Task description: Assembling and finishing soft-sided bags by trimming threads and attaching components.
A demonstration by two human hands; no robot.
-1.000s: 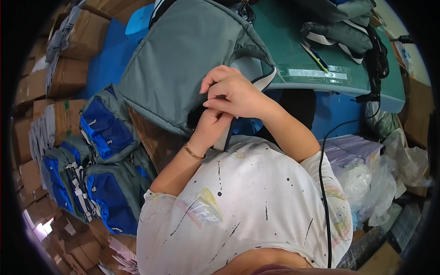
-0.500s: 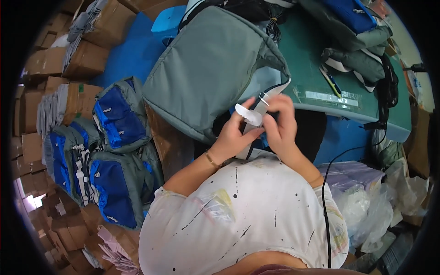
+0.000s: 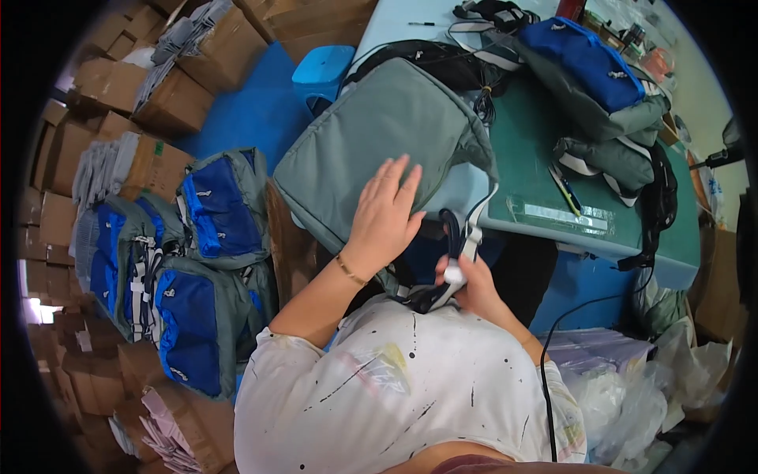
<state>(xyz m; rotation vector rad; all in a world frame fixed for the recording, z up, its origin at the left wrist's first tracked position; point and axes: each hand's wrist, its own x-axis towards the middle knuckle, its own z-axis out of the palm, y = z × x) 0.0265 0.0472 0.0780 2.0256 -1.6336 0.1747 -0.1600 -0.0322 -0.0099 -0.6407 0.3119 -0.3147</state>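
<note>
A grey-green bag [image 3: 371,134] lies across the near left edge of the table, its plain panel facing up. My left hand [image 3: 383,209] rests on that panel with the fingers stretched out, holding nothing. To its right, my right hand [image 3: 475,286] is closed around a pale webbing strap [image 3: 471,243] that comes from the bag. A white plastic buckle [image 3: 454,276] shows at the fingers of that hand. Dark and pale straps hang in a loop close to my shirt, between my two hands. The strap's lower end is partly hidden.
Several blue-and-grey bags [image 3: 189,332] are stacked at left, before cardboard boxes [image 3: 103,83]. Behind the bag stands a blue stool [image 3: 325,69]. The green tabletop [image 3: 517,170] bears another blue-and-grey bag [image 3: 580,59] and pens [image 3: 567,193]. A black cable [image 3: 580,304] and plastic bags [image 3: 616,395] are at right.
My left hand has left the strap and buckle and moved onto the bag's panel, fingers now spread. My right hand has come lower with the strap. The view has shifted, showing more of the table's far end.
</note>
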